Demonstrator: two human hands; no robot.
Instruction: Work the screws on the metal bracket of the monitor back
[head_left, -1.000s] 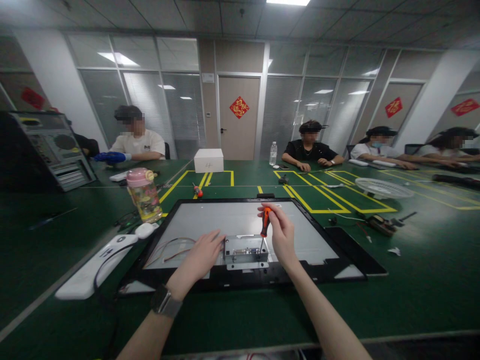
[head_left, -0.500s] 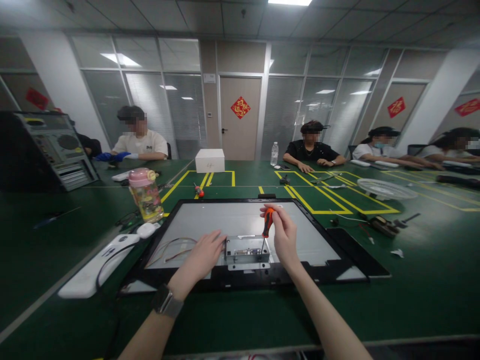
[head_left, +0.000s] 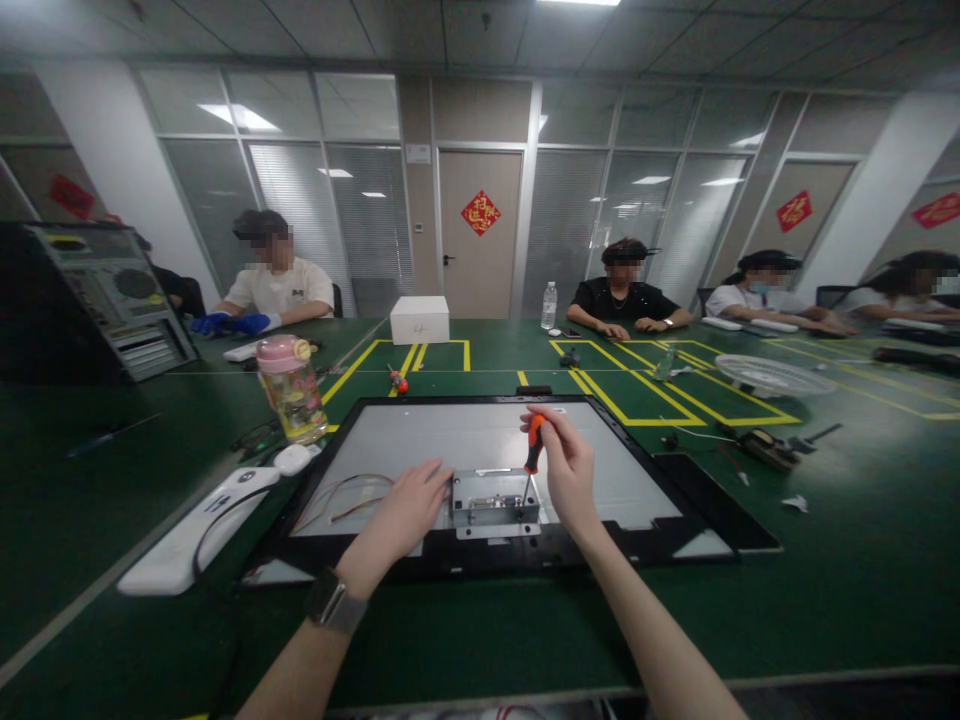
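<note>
A monitor [head_left: 420,440] lies face down on the green table, its silver back panel exposed inside a black frame. A small metal bracket box [head_left: 495,502] sits at the panel's near edge. My right hand [head_left: 568,472] is closed round an orange-handled screwdriver [head_left: 533,445], held upright with its tip on the bracket's right side. My left hand [head_left: 405,512] rests on the panel with its fingertips against the bracket's left end; a watch is on that wrist. Thin coloured wires [head_left: 349,495] loop over the panel left of that hand.
A pink-lidded bottle [head_left: 289,388], a white mouse and a white keyboard-like bar [head_left: 195,530] lie left of the monitor. A computer case [head_left: 112,295] stands far left. A white box [head_left: 419,320], a fan grille [head_left: 769,375] and small parts sit farther back. Several people sit across the table.
My hands and the screwdriver have stayed almost in place on the bracket. The person at the back left has shifted their blue-gloved hands slightly.
</note>
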